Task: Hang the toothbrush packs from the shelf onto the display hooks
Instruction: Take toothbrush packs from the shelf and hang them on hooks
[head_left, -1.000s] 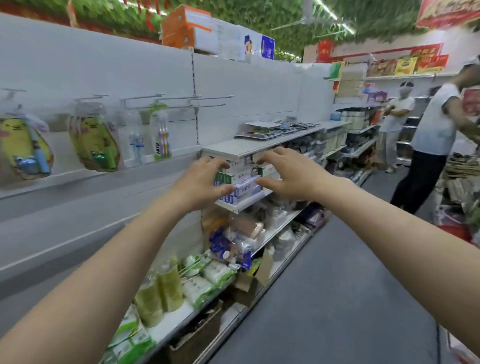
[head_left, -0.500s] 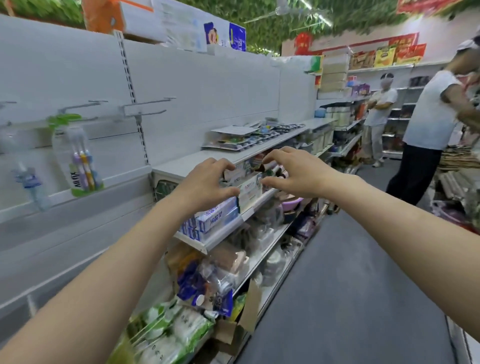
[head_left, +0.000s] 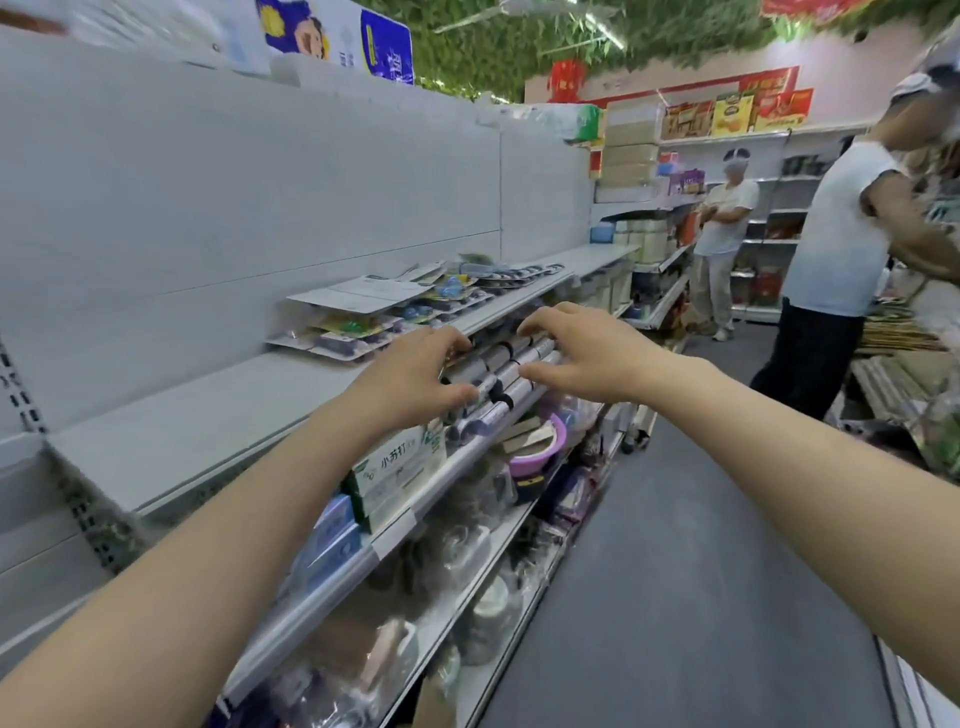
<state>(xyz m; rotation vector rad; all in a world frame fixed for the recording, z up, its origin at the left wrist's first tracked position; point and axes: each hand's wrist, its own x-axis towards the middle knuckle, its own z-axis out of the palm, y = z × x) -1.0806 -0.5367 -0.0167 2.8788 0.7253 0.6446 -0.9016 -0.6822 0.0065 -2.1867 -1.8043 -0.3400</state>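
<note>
- Back panel (head_left: 260, 208): white, runs the length of the shelf unit on the left.
- Floor (head_left: 675, 571): grey aisle, right of the unit.
- Top shelf (head_left: 208, 415): white, near end bare.
- Two people: one in a white sleeveless top (head_left: 831, 234) at far right, one in a white shirt (head_left: 724, 218) farther back with arms folded.
- Toothbrush packs (head_left: 374, 317): flat, overlapping stack on the top shelf, against the back panel, beyond the left hand. Neither hand touches them.
- Left hand (head_left: 410, 379): at the shelf's front edge, fingers loosely curled, grasping nothing.
- Right hand (head_left: 592, 353): level with the left one and near it, fingers spread and bent, also grasping nothing.
- Green-and-white boxes (head_left: 400, 467): shelf below, under the left wrist.
- Grey rolls (head_left: 498, 374): same lower shelf, between the two hands. Contact with the fingertips cannot be told.
- Purple basin (head_left: 540, 447): just below the rolls.
</note>
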